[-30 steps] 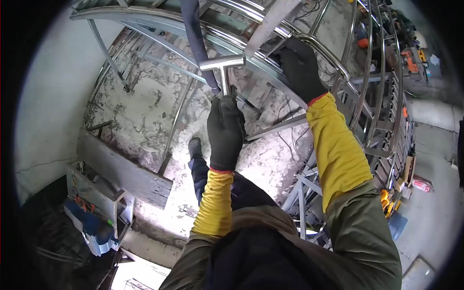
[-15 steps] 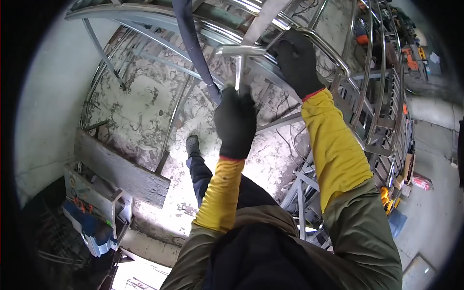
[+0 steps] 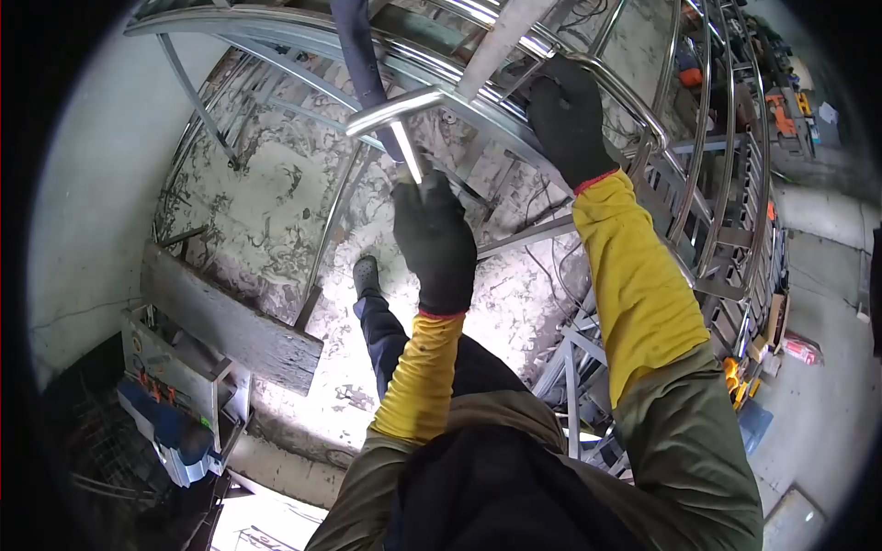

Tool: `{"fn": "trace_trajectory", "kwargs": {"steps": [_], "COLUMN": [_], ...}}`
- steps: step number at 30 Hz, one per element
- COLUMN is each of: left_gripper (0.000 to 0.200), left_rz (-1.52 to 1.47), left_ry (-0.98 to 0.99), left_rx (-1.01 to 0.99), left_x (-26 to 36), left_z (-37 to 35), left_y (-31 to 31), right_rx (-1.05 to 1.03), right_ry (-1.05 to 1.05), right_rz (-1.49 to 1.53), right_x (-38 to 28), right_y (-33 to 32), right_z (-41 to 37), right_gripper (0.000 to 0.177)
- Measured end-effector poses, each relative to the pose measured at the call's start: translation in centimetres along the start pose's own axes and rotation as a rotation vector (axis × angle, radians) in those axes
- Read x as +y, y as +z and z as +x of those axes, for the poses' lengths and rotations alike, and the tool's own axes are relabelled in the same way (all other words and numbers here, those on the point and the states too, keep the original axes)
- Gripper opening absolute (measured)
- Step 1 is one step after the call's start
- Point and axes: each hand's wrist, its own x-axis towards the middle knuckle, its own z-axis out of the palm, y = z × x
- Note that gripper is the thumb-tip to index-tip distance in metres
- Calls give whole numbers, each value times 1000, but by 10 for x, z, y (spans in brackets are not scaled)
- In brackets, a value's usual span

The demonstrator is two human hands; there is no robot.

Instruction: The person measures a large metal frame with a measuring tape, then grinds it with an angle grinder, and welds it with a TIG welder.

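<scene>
My left hand [image 3: 435, 243], in a dark glove, is closed round the handle of a T-shaped, shiny metal hammer [image 3: 395, 112]. Its head points up and away from me, below a dark hose-like sleeve [image 3: 354, 46]. Gloved as well, my right hand [image 3: 568, 119] is closed against the bent steel tube of a metal frame [image 3: 629, 99]. A thin metal rod [image 3: 520, 79] sticks out to the left from its fingers, over the frame; the rest of it is hidden by the glove.
Curved polished bars [image 3: 707, 138] of the framework stand at the right. A wooden plank [image 3: 230, 317] lies at the left, above a metal box-like stand [image 3: 179, 367]. Orange and yellow tools [image 3: 781, 112] lie on the floor at far right. Cables trail below the frame.
My left hand has swung the hammer left and down, away from the rod, with its head now tilted. My right hand has stayed in about the same place.
</scene>
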Motion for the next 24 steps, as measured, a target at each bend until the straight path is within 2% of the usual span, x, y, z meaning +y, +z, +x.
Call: {"fn": "trace_trajectory", "kwargs": {"steps": [1,3,5,6,7,9,10,11,14,15,17,18,20,21,23,24], "left_gripper": [14,14,18,19,19,20,22,22,17,19,19,19,25,32,22,23], "left_rz": [-341,630,224,358,358,315,267,265,-99,495,437,444,426,447,-321,-281], "left_ry": [-110,534,87,195,202,327,237,236,-9,12,-100,-100,380,449,-344,-391], "left_rx": [172,152,-151,-166,-163,52,112,108,-22,-158,-258,-256,-8,24,111,13], "left_x": [0,-1,7,6,6,9,1,-12,-44,2,15,7,-15,-9,-13,-11], "left_z": [-3,7,12,18,14,-3,-4,-3,4,7,16,11,-3,-7,-29,-37], "left_y": [4,6,5,-1,-1,1,0,0,4,15,-3,-6,-14,-21,-51,-79], "right_rx": [24,45,-40,-41,-13,9,13,19,29,27,25,27,5,18,7,-33], "right_ry": [-40,-78,-57,-61,-82,-94,-68,-42,23,24,-98,-96,-122,-128,-49,-101], "right_rz": [34,64,-32,-28,-38,-46,-10,23,63,63,-34,-27,-51,-44,28,106], "right_x": [2,2,-3,-3,-3,-2,-3,-3,-7,-5,1,3,4,6,10,9], "right_y": [2,-1,-6,-4,-2,0,1,0,3,2,1,1,-1,-2,1,-1], "right_z": [1,1,2,3,4,2,1,0,-1,-2,3,2,4,3,-3,-2], "right_gripper": [17,17,17,17,18,18,18,19,19,19,19,19,18,18,20,21]}}
